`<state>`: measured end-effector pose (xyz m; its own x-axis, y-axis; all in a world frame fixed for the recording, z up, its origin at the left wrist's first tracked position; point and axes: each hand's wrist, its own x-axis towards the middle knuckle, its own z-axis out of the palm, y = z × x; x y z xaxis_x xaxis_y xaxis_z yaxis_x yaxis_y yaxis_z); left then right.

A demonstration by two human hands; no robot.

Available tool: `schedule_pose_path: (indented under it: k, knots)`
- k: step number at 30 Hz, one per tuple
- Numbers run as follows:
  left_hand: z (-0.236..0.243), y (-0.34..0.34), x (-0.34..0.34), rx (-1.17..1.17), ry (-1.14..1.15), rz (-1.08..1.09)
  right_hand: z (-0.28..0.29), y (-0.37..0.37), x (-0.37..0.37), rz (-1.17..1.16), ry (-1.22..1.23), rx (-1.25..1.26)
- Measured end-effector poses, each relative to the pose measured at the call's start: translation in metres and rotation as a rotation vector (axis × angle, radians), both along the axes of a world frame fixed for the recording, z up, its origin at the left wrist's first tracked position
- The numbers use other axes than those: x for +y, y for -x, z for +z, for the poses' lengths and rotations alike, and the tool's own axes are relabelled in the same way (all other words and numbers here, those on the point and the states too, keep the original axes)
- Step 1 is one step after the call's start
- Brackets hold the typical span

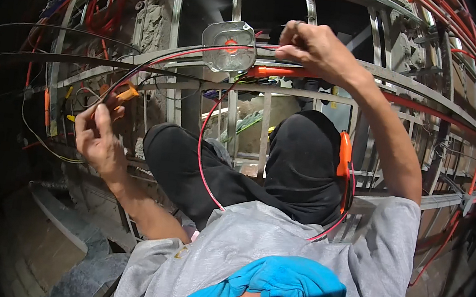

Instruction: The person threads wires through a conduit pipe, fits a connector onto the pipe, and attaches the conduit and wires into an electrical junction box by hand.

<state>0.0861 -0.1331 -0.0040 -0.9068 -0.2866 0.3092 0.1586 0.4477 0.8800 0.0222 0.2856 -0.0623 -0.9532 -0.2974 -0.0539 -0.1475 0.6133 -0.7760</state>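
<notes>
In my right hand point(320, 50), the thumb and bent fingers pinch a red and black electrical wire pair just right of a square metal junction box point(227, 59). The red wire point(185, 53) and black wire point(153, 58) cross the front of the box and curve down to my left hand point(98, 142). That hand is closed around the wires at the left. An orange piece point(128, 93) shows right beside its fingertips; whether the hand holds it too I cannot tell. Inside the box an orange-red fitting point(230, 44) is visible.
Metal framing rails point(401, 79) span the space behind the box. An orange conduit point(283, 71) runs right from the box. Another red wire point(201, 150) hangs down to my lap. By my right knee is an orange object point(344, 154). Coiled red tubing point(105, 9) hangs at far left.
</notes>
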Motion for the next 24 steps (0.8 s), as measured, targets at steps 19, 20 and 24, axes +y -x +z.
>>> schedule_pose_path:
  k: [19,20,24]
  knots:
    - [-0.051,-0.019,-0.135,0.296,-0.475,0.220,-0.062,-0.230,0.185,-0.611,0.201,-0.716]
    - [-0.045,-0.020,-0.136,0.267,-0.387,0.264,-0.061,-0.242,0.192,-0.636,0.240,-0.787]
    - [-0.022,-0.018,-0.140,0.360,-0.319,0.380,-0.010,-0.212,0.158,-0.793,0.371,-0.622]
